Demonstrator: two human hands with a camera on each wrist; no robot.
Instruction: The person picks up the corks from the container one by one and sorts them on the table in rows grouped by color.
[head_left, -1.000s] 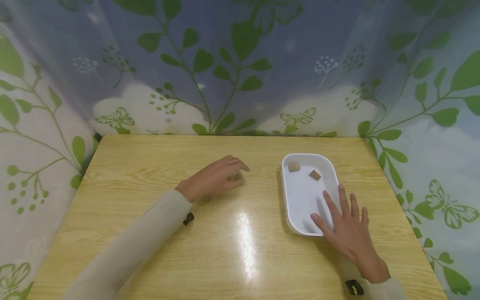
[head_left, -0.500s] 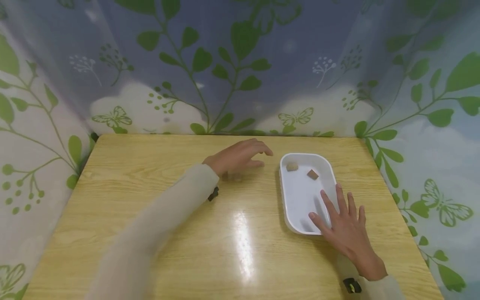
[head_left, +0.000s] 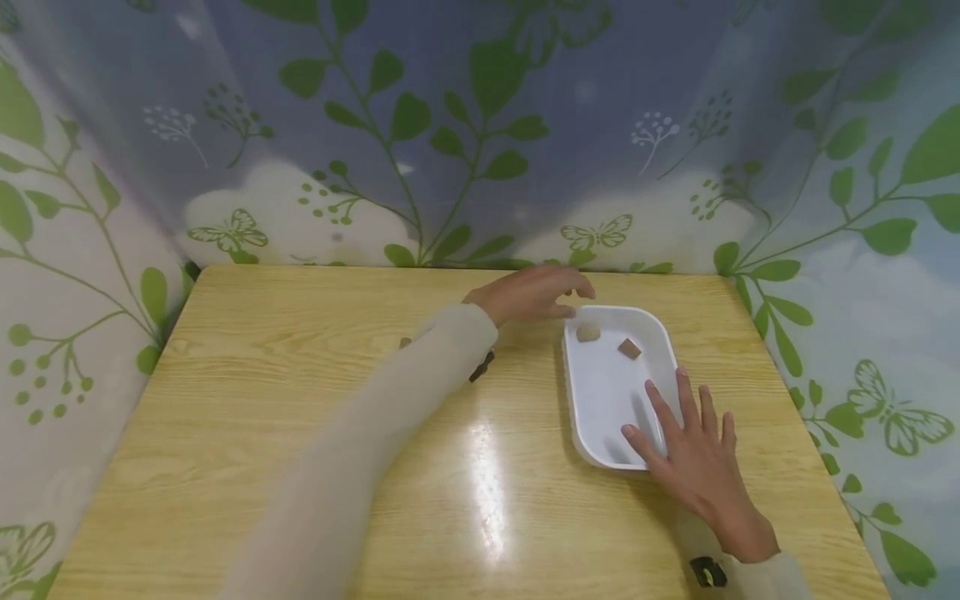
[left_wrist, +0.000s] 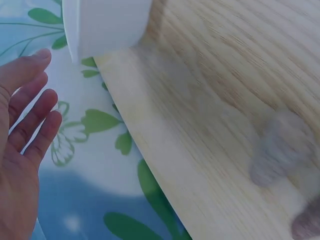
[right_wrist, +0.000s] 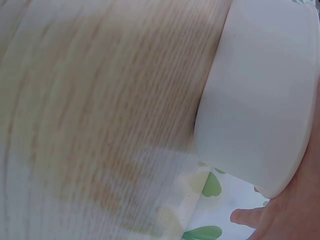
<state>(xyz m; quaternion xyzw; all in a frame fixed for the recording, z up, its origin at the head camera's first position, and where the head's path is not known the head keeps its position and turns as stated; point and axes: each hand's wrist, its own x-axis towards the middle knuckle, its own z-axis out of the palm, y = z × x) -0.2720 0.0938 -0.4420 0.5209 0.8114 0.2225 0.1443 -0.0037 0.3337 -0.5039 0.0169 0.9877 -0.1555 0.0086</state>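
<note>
A white rectangular tray [head_left: 611, 400] stands on the right half of the table. Inside its far end lie a tan stone-like piece [head_left: 588, 332] and a flat brown piece [head_left: 629, 348]. My left hand [head_left: 534, 293] hovers at the tray's far left corner, fingers loosely bent; in the left wrist view nothing shows between them. My right hand [head_left: 699, 467] lies over the tray's near right rim, fingers spread. In the left wrist view, a blurred grey-brown stone-like piece [left_wrist: 282, 147] and a darker piece [left_wrist: 307, 221] are on the table, away from the fingers.
A small brown bit [head_left: 405, 342] shows behind my left sleeve [head_left: 375, 417], which hides part of the wooden table [head_left: 225, 433]. Leaf-patterned curtains [head_left: 450, 167] stand close along the table's back and sides.
My left hand has moved right and away from me, from the middle of the table to the tray's far left corner. The right hand and tray stay put.
</note>
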